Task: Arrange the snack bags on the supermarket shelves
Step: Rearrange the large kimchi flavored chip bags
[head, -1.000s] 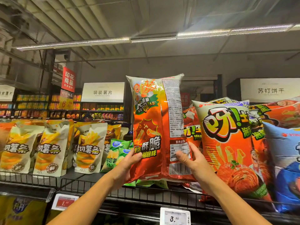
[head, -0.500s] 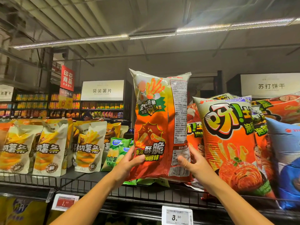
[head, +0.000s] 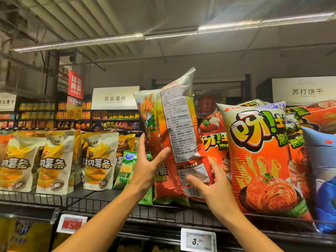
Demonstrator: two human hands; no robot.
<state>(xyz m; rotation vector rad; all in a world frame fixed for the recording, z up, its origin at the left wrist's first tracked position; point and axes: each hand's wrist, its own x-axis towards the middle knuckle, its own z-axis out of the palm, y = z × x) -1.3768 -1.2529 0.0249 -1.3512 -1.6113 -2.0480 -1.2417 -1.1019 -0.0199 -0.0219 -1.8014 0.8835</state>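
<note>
The orange fries bag is being held upright over the front of the top wire shelf, its printed back panel turning toward the camera and its lower edge hanging just above the rail, so by my judgement this one bag is not yet set down and the placing step is only partway through. The left hand is gripping its left edge, thumb lying across the back panel and fingers reaching up along the side; the right hand is pinching the lower right corner, thumb on the nutrition panel and fingers curling behind. Directly right of the right hand's fingers, one big kimchi-flavour bag is standing faced out, with at least three more orange bags of the same brand crowding behind and beside it, and one blue bag at the far edge. Left of the left hand's fingers, one green chip bag is leaning, and beyond it three white fresh-cut fries bags are standing in front, others hiding behind them. Below the hands, two price tags are hanging. That left row is looking tidy; the right cluster is leaning unevenly and probably needs straightening.
</note>
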